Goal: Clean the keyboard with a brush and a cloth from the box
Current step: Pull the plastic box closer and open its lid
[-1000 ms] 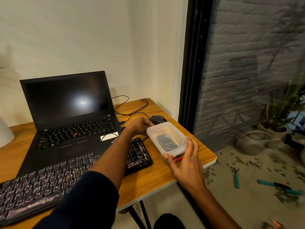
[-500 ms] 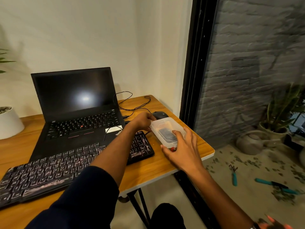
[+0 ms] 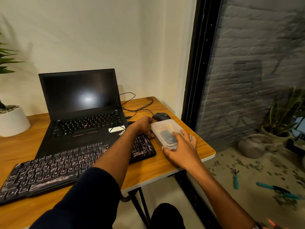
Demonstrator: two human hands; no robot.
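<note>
Now right hand atop box, formerly beside

Lidded clear box right of dusty black keyboard

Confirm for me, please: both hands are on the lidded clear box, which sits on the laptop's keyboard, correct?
Not quite. In the head view the left hand and right hand do hold the box, but it sits on the table, right of the keyboard.
</note>
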